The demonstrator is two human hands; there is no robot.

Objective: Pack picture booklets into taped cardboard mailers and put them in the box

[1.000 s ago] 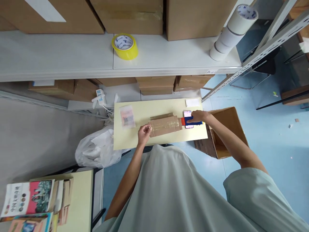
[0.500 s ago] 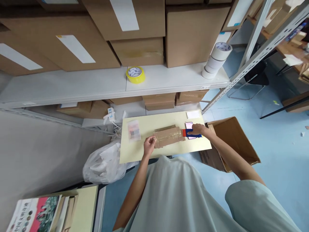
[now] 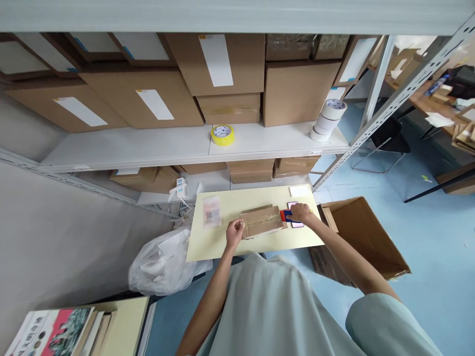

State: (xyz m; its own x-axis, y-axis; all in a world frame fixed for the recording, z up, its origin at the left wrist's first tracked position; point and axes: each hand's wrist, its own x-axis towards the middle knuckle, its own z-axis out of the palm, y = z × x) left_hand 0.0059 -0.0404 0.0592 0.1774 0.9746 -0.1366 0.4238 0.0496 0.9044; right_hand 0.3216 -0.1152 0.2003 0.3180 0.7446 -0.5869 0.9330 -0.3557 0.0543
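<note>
A small taped cardboard box [image 3: 261, 220] lies on the cream-coloured board in front of me, with clear tape along its top. My left hand [image 3: 235, 232] is closed at the box's left end, fingertips pinched on its edge or the tape there. My right hand [image 3: 300, 213] grips a flat blue tool with a red front end, shaped like a box cutter [image 3: 285, 216]. Its red end is at the right end of the box; whether it cuts in cannot be seen. Under the right hand lies a phone [image 3: 297, 225], partly covered.
A printed plastic packet [image 3: 212, 211] and a white card [image 3: 299, 191] lie on the board [image 3: 200, 249]. An open carton [image 3: 374, 237] stands to the right, a white plastic bag [image 3: 163, 264] to the left. Yellow tape [image 3: 222, 135] and stacked white rolls [image 3: 328, 120] sit on the shelf [image 3: 166, 148].
The view has tilted up, showing more of the shelf. My right hand has shifted slightly left toward the box with the box cutter. My left hand stays at the box's left end.
</note>
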